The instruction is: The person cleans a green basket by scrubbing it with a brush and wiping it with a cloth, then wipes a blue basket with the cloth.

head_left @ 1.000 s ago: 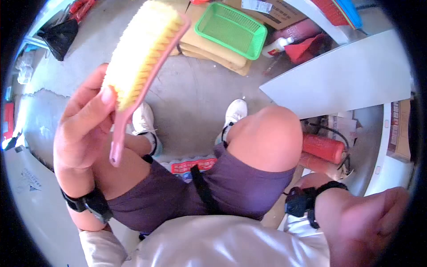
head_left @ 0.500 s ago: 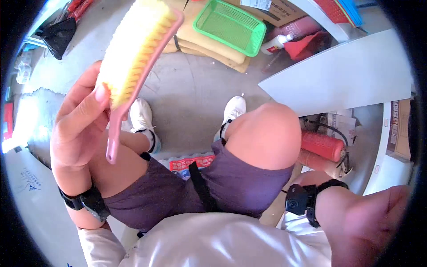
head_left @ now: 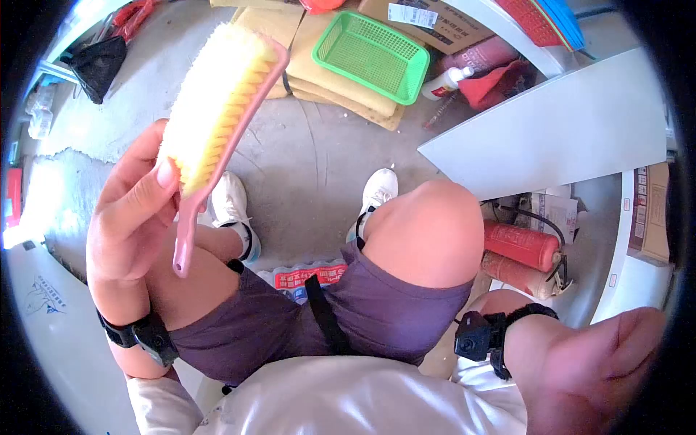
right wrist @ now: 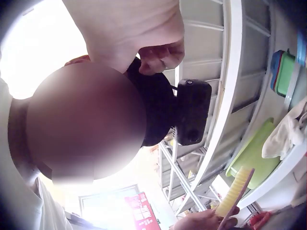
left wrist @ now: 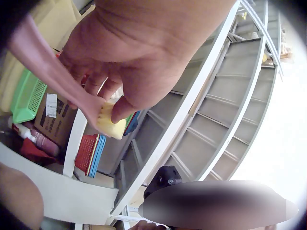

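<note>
My left hand (head_left: 134,203) holds a scrub brush (head_left: 221,116) with pale yellow bristles and a pink back and handle. The thumb lies against the bristles near the handle, with the fingers behind; the handle points down toward my lap. In the left wrist view the pink handle of the brush (left wrist: 57,74) crosses below the palm. My right hand (head_left: 605,355) is raised beside my head at the lower right. In the right wrist view its curled fingers (right wrist: 163,57) overlap the black headgear (right wrist: 156,105); I cannot tell whether they grip it.
A green basket (head_left: 373,58) sits on folded tan cardboard (head_left: 330,76) ahead. White bottle (head_left: 446,83), grey panel (head_left: 558,130) and red fire extinguishers (head_left: 522,243) are at the right. A black bag (head_left: 98,65) lies far left. White shoes (head_left: 230,196) stand on the concrete floor.
The brush and left hand have shifted slightly left and stay in the same hold. The head view has tilted a little, showing more at the top. The right hand stays raised.
</note>
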`<state>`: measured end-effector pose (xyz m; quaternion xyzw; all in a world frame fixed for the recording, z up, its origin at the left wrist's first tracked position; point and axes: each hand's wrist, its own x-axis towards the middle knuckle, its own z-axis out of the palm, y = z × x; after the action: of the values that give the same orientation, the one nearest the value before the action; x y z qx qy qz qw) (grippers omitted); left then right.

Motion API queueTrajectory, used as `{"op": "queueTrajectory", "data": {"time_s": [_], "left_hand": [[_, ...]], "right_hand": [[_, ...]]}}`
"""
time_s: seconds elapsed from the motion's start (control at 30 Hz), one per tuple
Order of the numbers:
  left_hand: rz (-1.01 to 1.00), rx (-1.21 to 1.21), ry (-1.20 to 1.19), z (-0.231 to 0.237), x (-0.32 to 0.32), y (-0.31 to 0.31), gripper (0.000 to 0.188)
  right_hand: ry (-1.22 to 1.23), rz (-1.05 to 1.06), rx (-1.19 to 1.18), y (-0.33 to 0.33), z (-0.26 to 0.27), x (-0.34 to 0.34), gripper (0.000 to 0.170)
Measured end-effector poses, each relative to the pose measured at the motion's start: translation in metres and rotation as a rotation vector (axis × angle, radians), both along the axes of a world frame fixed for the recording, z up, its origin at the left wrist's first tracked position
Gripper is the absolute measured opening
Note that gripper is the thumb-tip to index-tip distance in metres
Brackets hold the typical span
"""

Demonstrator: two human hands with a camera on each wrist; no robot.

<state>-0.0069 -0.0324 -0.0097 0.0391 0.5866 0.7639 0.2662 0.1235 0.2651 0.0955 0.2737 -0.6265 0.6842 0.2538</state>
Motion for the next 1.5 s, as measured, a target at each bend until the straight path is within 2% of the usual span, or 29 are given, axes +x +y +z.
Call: {"op": "queueTrajectory", "data": {"time_s": [0.4, 0.5, 0.67, 0.9, 1.1, 1.13, 1.2, 1.27, 1.3, 1.33, 1.37, 1.4, 1.5], "left_hand": [[-0.013, -0.012, 0.012, -0.002, 0.000, -0.006, 0.048], [0.056, -0.031, -0.017, 0.001, 0.003, -0.002, 0.048], [-0.029, 0.006, -0.008, 0.001, 0.000, -0.008, 0.048], [0.039, 0.004, -0.026, 0.000, 0.002, -0.003, 0.048], [0.080, 0.022, 0.003, -0.003, -0.005, -0.009, 0.047], [0.140, 0.026, -0.001, 0.001, -0.004, -0.004, 0.037], [0.204, 0.029, -0.010, 0.002, -0.005, -0.003, 0.035], [0.227, 0.032, -0.045, 0.003, -0.008, -0.006, 0.033], [0.217, 0.021, -0.032, 0.001, -0.008, -0.010, 0.038], [0.206, 0.010, -0.018, -0.002, -0.009, -0.014, 0.045], [0.197, -0.002, -0.002, -0.004, -0.008, -0.015, 0.051], [0.200, 0.008, 0.015, -0.003, -0.007, -0.011, 0.050], [0.221, 0.014, -0.037, 0.001, -0.007, -0.005, 0.041]], "right_hand": [[0.012, 0.020, 0.008, 0.000, 0.006, 0.002, 0.016], [0.016, 0.024, -0.004, 0.003, 0.008, 0.005, 0.016], [-0.011, 0.024, -0.004, 0.008, 0.002, 0.000, 0.016], [-0.019, 0.044, 0.034, 0.011, -0.001, 0.000, 0.016], [-0.044, 0.027, 0.081, 0.038, -0.009, 0.002, 0.016], [-0.043, 0.013, 0.118, 0.061, -0.016, 0.007, 0.016], [-0.141, -0.063, 0.216, 0.084, -0.030, 0.010, 0.017], [-0.475, -0.301, 0.404, 0.050, -0.046, -0.015, 0.022], [-0.648, -0.385, 0.509, 0.033, -0.053, -0.027, 0.029], [-0.709, -0.296, 0.754, 0.050, -0.074, -0.039, 0.030], [-0.717, -0.308, 0.900, 0.057, -0.093, -0.042, 0.029], [-0.854, -0.226, 0.940, 0.070, -0.114, -0.037, 0.037], [-1.067, -0.003, 0.803, 0.094, -0.134, -0.031, 0.046]]}}
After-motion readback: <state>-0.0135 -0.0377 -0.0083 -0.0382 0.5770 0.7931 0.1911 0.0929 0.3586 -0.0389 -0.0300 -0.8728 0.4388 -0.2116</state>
